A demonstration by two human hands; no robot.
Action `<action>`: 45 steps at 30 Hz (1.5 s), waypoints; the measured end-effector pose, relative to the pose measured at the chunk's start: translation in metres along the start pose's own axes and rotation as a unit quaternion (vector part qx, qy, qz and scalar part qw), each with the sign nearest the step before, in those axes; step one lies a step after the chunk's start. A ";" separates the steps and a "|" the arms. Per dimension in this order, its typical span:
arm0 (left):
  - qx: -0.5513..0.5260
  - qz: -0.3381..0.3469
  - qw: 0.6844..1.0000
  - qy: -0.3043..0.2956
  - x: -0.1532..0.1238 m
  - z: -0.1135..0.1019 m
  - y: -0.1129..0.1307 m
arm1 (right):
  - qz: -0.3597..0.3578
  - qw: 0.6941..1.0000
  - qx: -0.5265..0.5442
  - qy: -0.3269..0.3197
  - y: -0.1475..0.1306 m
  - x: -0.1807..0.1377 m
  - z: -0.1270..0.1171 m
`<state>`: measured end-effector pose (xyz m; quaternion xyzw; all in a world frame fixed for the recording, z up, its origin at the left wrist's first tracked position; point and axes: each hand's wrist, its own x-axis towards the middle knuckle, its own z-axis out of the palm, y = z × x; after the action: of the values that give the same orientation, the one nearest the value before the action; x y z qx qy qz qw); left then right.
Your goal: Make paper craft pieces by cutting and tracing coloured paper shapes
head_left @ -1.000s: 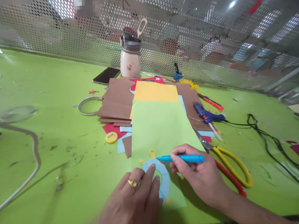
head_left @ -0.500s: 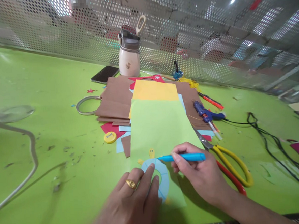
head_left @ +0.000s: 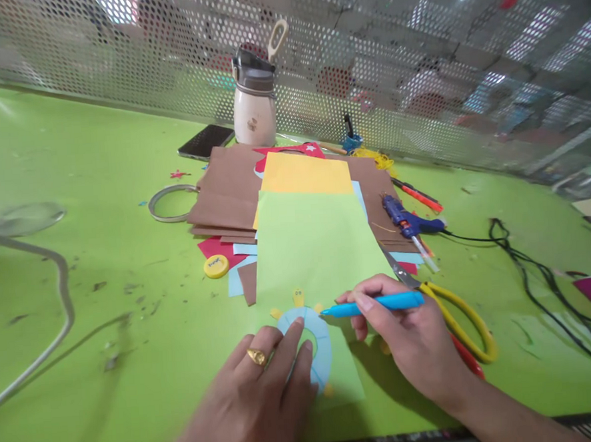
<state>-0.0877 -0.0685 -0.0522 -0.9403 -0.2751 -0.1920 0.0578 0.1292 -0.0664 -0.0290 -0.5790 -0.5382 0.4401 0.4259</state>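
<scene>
A light-blue paper ring with lines drawn across it forms the body of a paper turtle (head_left: 321,339), with a yellow head and yellow feet. It lies on a pale green sheet of paper (head_left: 317,240). My left hand (head_left: 266,389), a gold ring on one finger, lies flat with fingers outstretched, its fingertips on the turtle's body. In my right hand (head_left: 397,335) is a blue marker pen (head_left: 393,302), pinched between thumb and fingers. The pen's tip is at the turtle's upper right, by a yellow foot. Part of the turtle is hidden under my left fingers.
Yellow-and-red-handled scissors (head_left: 461,317) lie right of the sheet. Behind are brown paper (head_left: 228,185), a blue glue gun (head_left: 408,217), a bottle (head_left: 255,110), a phone (head_left: 205,142) and a tape ring (head_left: 171,203). A yellow round badge (head_left: 216,266) lies left; a black cord (head_left: 544,279) trails right.
My right hand has moved the marker pen slightly right, so its tip sits farther along the turtle's upper right edge. My left hand stays on the turtle. The view has shifted a little.
</scene>
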 end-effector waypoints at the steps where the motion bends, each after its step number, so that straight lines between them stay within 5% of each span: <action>1: -0.001 -0.002 1.000 -0.004 0.001 -0.001 0.001 | 0.005 1.000 -0.008 0.000 0.000 -0.002 -0.001; 6: -0.023 -0.056 0.996 -0.067 0.001 -0.006 0.005 | 0.021 0.999 -0.035 0.005 0.000 -0.006 -0.003; 19: -0.002 -0.008 1.000 -0.011 0.011 -0.014 0.006 | -0.011 0.997 -0.077 -0.011 0.006 -0.005 0.000; 27: 0.006 -0.014 0.998 -0.065 0.010 -0.015 0.009 | -0.021 0.996 -0.082 -0.020 0.005 -0.005 -0.002; 38: -0.031 -0.012 0.999 -0.028 0.010 -0.014 0.004 | -0.025 0.997 -0.067 -0.020 0.002 -0.006 -0.003; 45: -0.042 -0.051 0.996 -0.057 0.010 -0.016 0.009 | -0.041 0.996 -0.081 -0.017 0.000 -0.007 -0.004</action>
<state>-0.0801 -0.0749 -0.0333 -0.9359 -0.3177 -0.1520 -0.0072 0.1332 -0.0738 -0.0272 -0.5815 -0.6028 0.3870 0.3856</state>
